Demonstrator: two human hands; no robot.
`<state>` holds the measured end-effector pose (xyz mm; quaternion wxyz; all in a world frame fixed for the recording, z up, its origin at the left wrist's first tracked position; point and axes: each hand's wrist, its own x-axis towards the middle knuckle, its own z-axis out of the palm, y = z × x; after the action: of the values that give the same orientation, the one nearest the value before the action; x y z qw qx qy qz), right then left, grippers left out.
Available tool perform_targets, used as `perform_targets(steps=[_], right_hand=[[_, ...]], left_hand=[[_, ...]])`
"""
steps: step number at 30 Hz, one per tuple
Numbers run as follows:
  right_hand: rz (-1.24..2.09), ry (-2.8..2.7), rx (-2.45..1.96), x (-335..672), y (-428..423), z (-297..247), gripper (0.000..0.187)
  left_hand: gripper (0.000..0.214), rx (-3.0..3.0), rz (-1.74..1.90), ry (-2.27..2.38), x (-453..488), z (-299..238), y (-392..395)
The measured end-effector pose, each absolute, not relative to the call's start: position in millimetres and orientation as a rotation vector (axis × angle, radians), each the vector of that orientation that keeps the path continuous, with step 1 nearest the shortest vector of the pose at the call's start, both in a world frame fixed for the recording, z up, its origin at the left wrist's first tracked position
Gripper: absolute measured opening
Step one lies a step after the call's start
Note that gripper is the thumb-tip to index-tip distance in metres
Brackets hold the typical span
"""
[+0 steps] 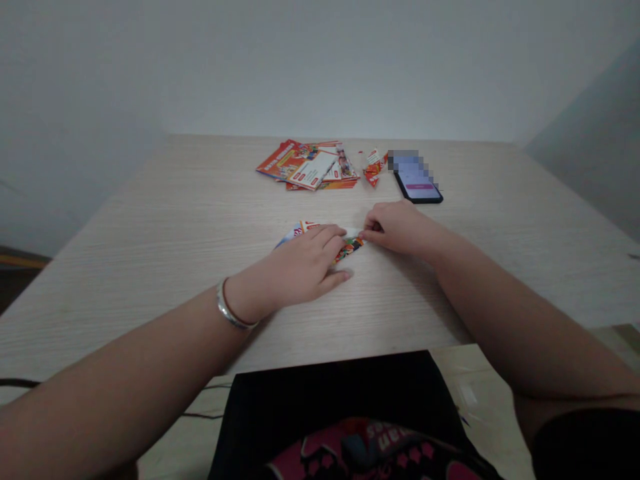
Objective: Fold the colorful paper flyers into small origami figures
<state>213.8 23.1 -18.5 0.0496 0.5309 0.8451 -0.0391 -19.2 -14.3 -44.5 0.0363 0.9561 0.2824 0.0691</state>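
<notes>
My left hand lies flat, fingers stretched out, pressing down on a colourful printed paper in the middle of the wooden table. A silver bangle sits on that wrist. My right hand is curled, its fingertips pinching the paper's right tip. Most of the paper is hidden under my left hand; only its left corner and right end show.
A pile of red and white leaflets lies at the far side of the table. A small folded paper piece sits next to it. A black phone with a lit screen lies to the right. A wall stands behind the table.
</notes>
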Motion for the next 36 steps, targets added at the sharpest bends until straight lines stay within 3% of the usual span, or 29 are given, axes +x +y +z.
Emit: perform_targets(steps=[9, 16, 20, 36], right_hand=[[-0.085, 2.583, 1.707, 219.8, 26.5, -20.6, 0.030], [-0.541, 2.570, 1.737, 243.5, 35.6, -18.5, 0.027], [-0.643, 2.540, 1.689, 244.3, 35.4, -15.4, 0.024], [-0.202, 2.512, 1.683, 234.1, 33.3, -19.5, 0.037]], left_hand=[[0.062, 2.941, 0.127, 0.708, -19.8, -47.9, -11.9], [0.059, 2.943, 0.106, 0.754, -18.0, -43.0, -13.7], [0.059, 2.961, 0.134, 0.748, -18.2, -44.8, -13.8], [0.056, 2.932, 0.145, 0.746, -17.7, -45.7, -11.7]])
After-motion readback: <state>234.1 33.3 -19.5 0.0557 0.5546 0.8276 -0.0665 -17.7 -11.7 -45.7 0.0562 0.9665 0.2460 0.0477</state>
